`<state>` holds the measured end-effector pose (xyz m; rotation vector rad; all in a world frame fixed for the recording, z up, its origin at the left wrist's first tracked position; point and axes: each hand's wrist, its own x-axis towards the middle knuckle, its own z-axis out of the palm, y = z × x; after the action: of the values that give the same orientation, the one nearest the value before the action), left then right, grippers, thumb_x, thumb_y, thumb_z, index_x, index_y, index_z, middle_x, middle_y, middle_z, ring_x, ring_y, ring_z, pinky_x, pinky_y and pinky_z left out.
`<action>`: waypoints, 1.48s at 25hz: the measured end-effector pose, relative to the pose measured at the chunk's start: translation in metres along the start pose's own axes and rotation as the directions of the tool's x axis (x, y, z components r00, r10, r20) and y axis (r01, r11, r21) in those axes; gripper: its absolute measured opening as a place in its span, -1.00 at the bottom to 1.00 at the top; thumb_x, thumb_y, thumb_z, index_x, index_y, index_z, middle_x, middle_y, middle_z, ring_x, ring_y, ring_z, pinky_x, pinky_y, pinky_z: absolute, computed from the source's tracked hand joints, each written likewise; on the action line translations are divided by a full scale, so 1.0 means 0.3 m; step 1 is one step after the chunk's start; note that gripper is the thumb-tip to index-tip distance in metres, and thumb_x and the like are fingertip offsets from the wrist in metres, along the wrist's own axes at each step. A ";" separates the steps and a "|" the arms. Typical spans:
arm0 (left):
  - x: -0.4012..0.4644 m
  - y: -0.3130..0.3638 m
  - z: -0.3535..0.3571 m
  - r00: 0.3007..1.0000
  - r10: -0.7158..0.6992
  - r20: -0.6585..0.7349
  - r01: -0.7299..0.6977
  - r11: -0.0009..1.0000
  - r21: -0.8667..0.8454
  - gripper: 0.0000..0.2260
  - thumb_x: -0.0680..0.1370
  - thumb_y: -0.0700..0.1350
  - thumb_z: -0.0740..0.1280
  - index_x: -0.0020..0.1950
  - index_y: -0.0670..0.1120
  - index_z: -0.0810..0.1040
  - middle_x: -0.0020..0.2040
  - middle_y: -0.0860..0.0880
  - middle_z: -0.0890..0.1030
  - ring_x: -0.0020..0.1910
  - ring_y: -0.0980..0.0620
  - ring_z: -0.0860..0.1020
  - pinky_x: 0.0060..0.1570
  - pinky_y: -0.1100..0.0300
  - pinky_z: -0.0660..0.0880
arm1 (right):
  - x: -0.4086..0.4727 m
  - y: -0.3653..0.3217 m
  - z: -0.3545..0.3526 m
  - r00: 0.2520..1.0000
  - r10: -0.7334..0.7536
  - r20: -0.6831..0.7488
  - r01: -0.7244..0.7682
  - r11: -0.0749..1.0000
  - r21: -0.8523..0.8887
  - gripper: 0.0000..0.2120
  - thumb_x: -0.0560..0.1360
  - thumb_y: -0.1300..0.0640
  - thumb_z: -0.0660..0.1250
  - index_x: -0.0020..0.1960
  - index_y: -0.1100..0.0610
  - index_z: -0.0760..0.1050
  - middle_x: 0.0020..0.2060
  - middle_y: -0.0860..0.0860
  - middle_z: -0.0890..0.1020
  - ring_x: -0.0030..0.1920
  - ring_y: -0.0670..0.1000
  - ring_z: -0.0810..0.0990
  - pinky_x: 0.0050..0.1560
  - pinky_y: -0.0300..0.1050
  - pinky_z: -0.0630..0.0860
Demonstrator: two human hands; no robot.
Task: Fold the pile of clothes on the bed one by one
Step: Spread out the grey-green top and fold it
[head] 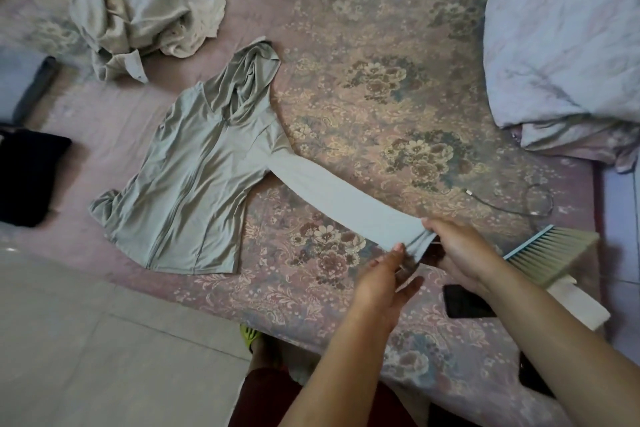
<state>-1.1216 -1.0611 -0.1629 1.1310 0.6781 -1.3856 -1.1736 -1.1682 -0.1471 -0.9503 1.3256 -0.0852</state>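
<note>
Two hands meet at the cuff of one long sleeve (346,198), stretched out over a bed (363,45) covered in a pink sheet with faded flower patterns. That sleeve belongs to a pale green hooded jacket (194,170), which lies flat on its back with the zip facing up and the hood (247,80) crumpled at the top. Everything else sits around this jacket: beyond its hood and to the left is the pile of clothes (145,10), grey and white pieces heaped loosely; to the left of its body lies a dark folded garment (27,177); far to the right of the hood sits a bundled pale quilt (564,42). Past the end of the sleeve, a brush (547,253) with pale bristles lies on the sheet, a thin cable (512,208) curls beside it, and a black phone (465,302) rests near the bed's edge. Below the jacket's hem, pale floor tiles (86,340) show. The left hand (384,284) pinches the near corner of the cuff between thumb and fingers, the fingers mostly straight. The right hand (464,253) grips the far corner with its fingers curled around the bunched fabric.
</note>
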 end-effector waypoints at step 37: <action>0.160 0.017 -0.043 0.981 -0.174 0.089 0.180 0.982 -0.063 -0.70 0.57 -0.45 -0.04 0.03 -0.20 0.43 -0.29 -0.15 0.48 -0.53 0.07 0.38 -0.58 0.31 0.24 | 0.074 0.000 0.098 0.980 -0.155 -0.122 0.113 0.947 -0.300 -0.75 0.51 0.40 0.26 -0.04 0.09 0.58 -0.21 0.01 0.61 -0.36 -0.12 0.55 -0.46 -0.30 0.45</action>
<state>-1.1073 -1.0696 -0.2101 0.9701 0.7767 -1.5383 -1.1421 -1.1648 -0.1662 -1.3064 1.4297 -0.0646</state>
